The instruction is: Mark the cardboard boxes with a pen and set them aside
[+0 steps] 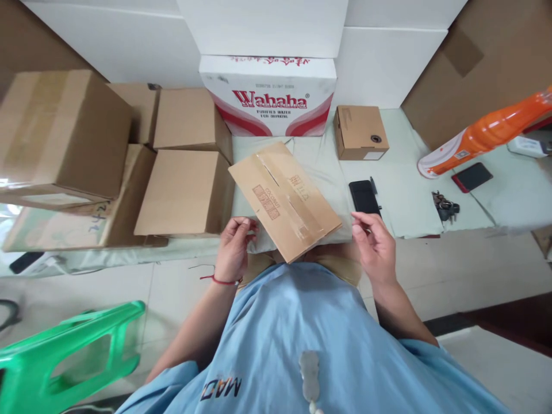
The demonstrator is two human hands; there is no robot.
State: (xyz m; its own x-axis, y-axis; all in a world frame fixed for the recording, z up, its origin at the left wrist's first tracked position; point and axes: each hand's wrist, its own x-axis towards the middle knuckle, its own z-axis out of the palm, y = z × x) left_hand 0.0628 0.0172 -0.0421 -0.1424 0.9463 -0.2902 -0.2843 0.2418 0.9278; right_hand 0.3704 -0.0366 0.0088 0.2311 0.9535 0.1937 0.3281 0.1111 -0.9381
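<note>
Table (401, 187): I see it under pale green cloth, reaching across the view beyond the person's lap.
Brown cartons (103, 123): several crowd its left end, some stacked; a tape band crosses the top of the highest.
Green stool (26, 374): plastic, on the tiled floor at lower left.
Wahaha carton (267, 123): white and red, at the back centre.
Coconut-printed carton (282, 201): folded flat, slanted between the two hands, its near corner reaching past the table's edge over the lap; a strip of tape crosses its upper face.
Orange bottle (483, 135): at the right, slanting in my view.
Small brown box (362, 132): right of the Wahaha carton, with a round black mark.
Left hand (235, 241): loosely curled just beside the flat carton; I cannot tell whether thumb and fingertips meet.
Right hand (376, 241): just off the carton's right corner, thumb and forefinger slightly apart.
Black case (364, 197): beyond the right hand, a slim pen-like stick beside it.
Keys (446, 208): bunched farther right.
Red bracelet (224, 282): around the left wrist.
</note>
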